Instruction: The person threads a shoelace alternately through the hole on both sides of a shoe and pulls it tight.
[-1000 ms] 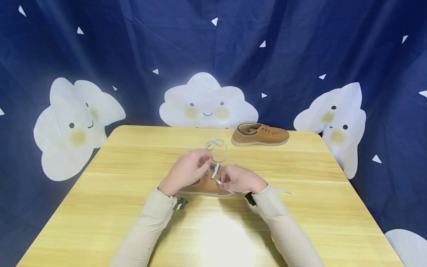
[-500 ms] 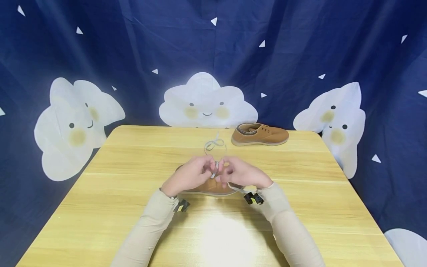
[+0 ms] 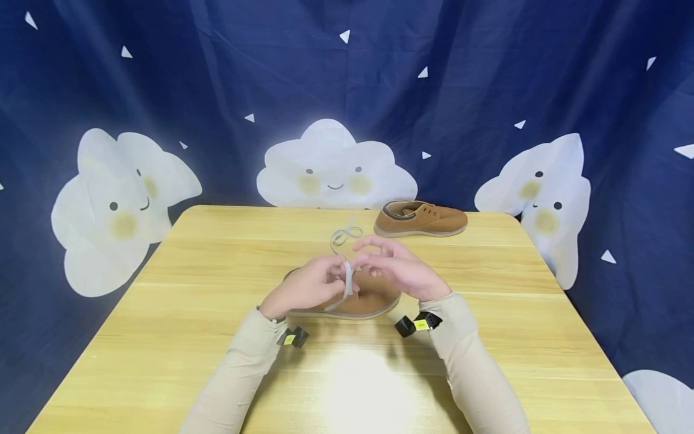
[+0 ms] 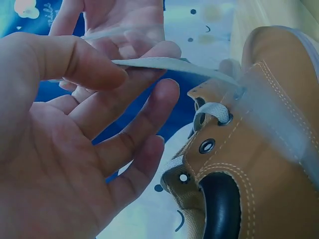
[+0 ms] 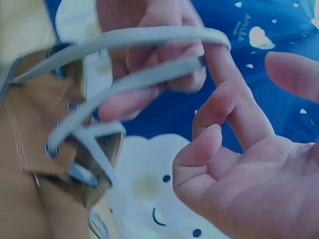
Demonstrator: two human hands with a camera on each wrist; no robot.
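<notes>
A brown lace-up shoe (image 3: 376, 296) lies on the table beneath both hands. My left hand (image 3: 306, 284) pinches a pale flat shoelace (image 4: 174, 64) between thumb and index finger, above the eyelets. From there the strand runs down to an eyelet in the shoe. Beyond the shoe's lacing, my right hand (image 3: 403, 270) has its index finger stretched out toward the left hand. A loop of lace passes around that finger in the right wrist view, with the right thumb (image 5: 294, 74) held apart and the other fingers bent.
A second brown shoe (image 3: 434, 222), with no lace visible in its eyelets, sits at the table's back edge. A loose, curled length of lace (image 3: 347, 234) lies behind the worked shoe. A blue cloud-patterned curtain (image 3: 461, 90) hangs behind the wooden table (image 3: 217, 241).
The right hand no longer pinches the lace; it met the left over the shoe, then moved away with fingers spread. The left hand now holds the strand, and the end trailing right is gone.
</notes>
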